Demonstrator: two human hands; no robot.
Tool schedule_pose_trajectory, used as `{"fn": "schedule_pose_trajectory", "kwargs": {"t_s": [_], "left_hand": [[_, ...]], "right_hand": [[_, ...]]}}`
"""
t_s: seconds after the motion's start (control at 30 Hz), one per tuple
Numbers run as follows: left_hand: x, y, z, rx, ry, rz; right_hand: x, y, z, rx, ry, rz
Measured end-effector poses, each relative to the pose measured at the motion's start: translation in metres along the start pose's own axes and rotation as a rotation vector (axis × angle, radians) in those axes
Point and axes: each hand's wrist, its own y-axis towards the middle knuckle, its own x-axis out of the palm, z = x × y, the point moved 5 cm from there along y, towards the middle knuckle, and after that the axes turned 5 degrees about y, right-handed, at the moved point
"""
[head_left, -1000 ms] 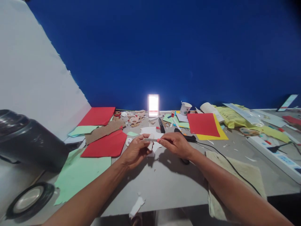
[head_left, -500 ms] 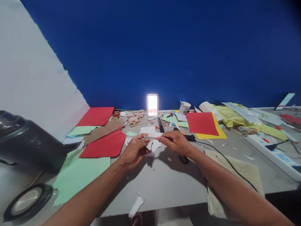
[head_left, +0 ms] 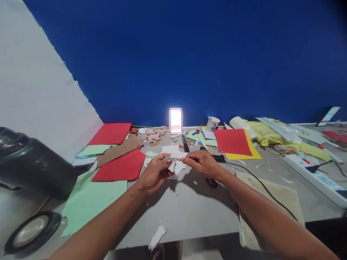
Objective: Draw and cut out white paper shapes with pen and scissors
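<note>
My left hand (head_left: 155,174) is closed on a small white paper piece (head_left: 171,166), pinched between thumb and fingers above the middle of the table. Just to the right, my right hand (head_left: 202,164) pinches a slim white stick with a red end (head_left: 182,159). The red part shows at my right fingertips, and the pale part reaches across toward my left fingers, partly behind the paper. Its exact kind is too small to make out. Beneath both hands lies a white paper sheet (head_left: 180,166).
Red sheets (head_left: 119,164), corrugated cardboard (head_left: 119,151) and green paper (head_left: 92,198) lie left, near a dark flask (head_left: 35,162). A paper cup (head_left: 213,124), red card (head_left: 233,142), cloth (head_left: 271,206), black cable (head_left: 260,187) and power strip (head_left: 317,180) are right.
Both hands keep nearly the same place. The white paper now stands a little higher across the stick's pale part, covering some of it.
</note>
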Motion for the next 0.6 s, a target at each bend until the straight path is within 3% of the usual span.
{"fn": "schedule_pose_trajectory", "kwargs": {"t_s": [0.23, 0.43, 0.6], "left_hand": [[0.002, -0.001, 0.003, 0.007, 0.004, -0.024], [0.005, -0.002, 0.006, 0.003, 0.044, -0.127], [0.001, -0.002, 0.001, -0.048, 0.002, -0.074]], "right_hand": [[-0.003, 0.001, 0.001, 0.047, 0.093, -0.032], [-0.012, 0.003, 0.007, 0.154, 0.219, -0.077], [-0.006, 0.0, -0.004, 0.071, 0.226, -0.089]]}}
